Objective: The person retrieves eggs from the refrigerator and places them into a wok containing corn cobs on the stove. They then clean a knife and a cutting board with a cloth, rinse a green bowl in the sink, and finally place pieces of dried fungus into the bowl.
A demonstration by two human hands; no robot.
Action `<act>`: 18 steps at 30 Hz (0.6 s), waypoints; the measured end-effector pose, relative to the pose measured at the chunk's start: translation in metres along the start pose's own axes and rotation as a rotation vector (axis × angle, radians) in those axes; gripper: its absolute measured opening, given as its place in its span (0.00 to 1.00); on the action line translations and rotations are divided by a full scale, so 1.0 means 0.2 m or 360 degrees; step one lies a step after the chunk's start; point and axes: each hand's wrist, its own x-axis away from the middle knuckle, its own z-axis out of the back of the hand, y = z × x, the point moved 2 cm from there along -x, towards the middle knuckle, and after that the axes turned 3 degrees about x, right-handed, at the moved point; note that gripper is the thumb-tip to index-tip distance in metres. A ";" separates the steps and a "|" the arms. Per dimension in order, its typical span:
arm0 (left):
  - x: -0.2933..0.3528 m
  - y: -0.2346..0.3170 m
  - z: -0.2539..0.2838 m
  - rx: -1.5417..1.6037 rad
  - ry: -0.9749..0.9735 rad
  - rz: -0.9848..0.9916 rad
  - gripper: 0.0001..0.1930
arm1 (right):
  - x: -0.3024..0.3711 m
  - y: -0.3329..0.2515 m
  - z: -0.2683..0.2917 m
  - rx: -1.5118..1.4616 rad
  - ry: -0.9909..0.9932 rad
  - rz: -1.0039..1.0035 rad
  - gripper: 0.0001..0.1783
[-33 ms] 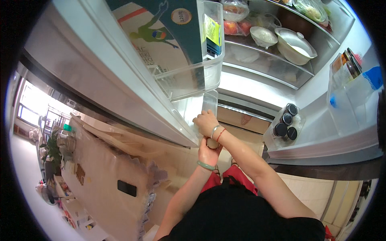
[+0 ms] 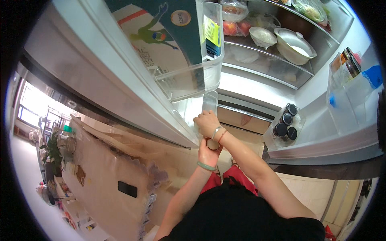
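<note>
My left hand [image 2: 208,154], with a green bangle at its wrist, is closed around a round tan thing [image 2: 212,143]. Only one end of that thing shows, so its kind is unclear. Just beyond it, my right hand [image 2: 207,123] is at the lower clear door bin [image 2: 210,101] of the left fridge door [image 2: 120,76]. Its fingers curl downward, and what they hold, if anything, is hidden beneath them. The right wrist crosses close above the left hand's fingers.
A large printed box [image 2: 161,44] fills the upper door bin [image 2: 193,78]. Inside the fridge are a lidded white bowl [image 2: 293,44], a smaller bowl [image 2: 263,37] and bagged fruit. Black-capped jars [image 2: 280,129] stand in the right door. At left, a phone [image 2: 127,188] lies on a covered table [image 2: 104,168].
</note>
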 end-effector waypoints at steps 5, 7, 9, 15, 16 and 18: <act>0.12 0.05 -0.07 -0.0240 0.0037 0.0050 0.23 | 0.31 0.04 0.32 -0.0701 0.0422 -0.0308 0.19; 0.18 0.06 -0.19 -0.0481 0.0041 0.0086 0.27 | 0.42 0.07 0.34 -0.0881 0.0474 -0.0379 0.23; 0.18 0.05 -0.20 -0.0660 -0.0081 0.0094 0.29 | 0.49 0.05 0.33 -0.0908 0.0543 -0.0371 0.22; 0.28 0.07 -0.16 -0.0880 -0.0071 0.0020 0.28 | 0.58 -0.05 0.34 -0.1032 0.0480 -0.0382 0.19; 0.29 0.09 -0.15 -0.0886 -0.0064 -0.0022 0.27 | 0.59 -0.07 0.35 -0.1071 0.0396 -0.0378 0.19; 0.32 0.10 -0.12 -0.0888 -0.0028 -0.0102 0.25 | 0.61 -0.10 0.34 -0.1210 0.0319 -0.0388 0.20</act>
